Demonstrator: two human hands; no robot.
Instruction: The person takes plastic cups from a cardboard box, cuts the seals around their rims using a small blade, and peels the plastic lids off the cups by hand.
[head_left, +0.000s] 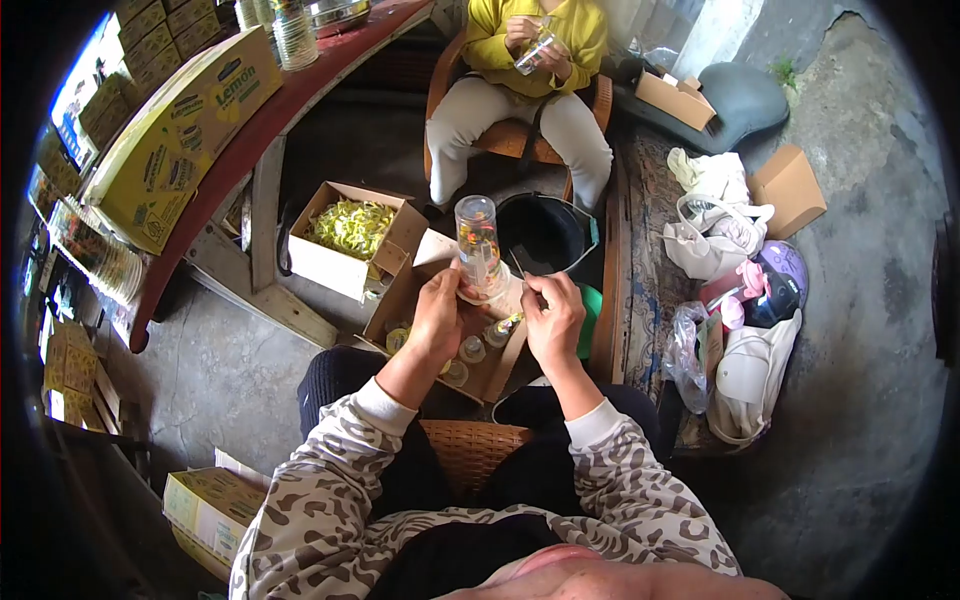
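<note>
My left hand point(437, 308) is wrapped round the lower part of a clear jar point(477, 240), held with its flat base up and coloured bits showing through its wall. To its right, my right hand point(552, 312) pinches a thin, pointed tool point(518, 265) close to the jar. Beneath both hands lies an open cardboard box point(398, 300) holding several small glass jars point(472, 348) and some yellow-green pieces. The mouth of the held jar is partly hidden by my left fingers.
A box of yellow-green strips point(350, 228) sits ahead left, beside a black bucket point(542, 232). Across from me a seated person point(535, 60) holds another jar. A red-edged table point(240, 160) with a Lemon carton runs along the left; bags and a helmet point(783, 275) lie right.
</note>
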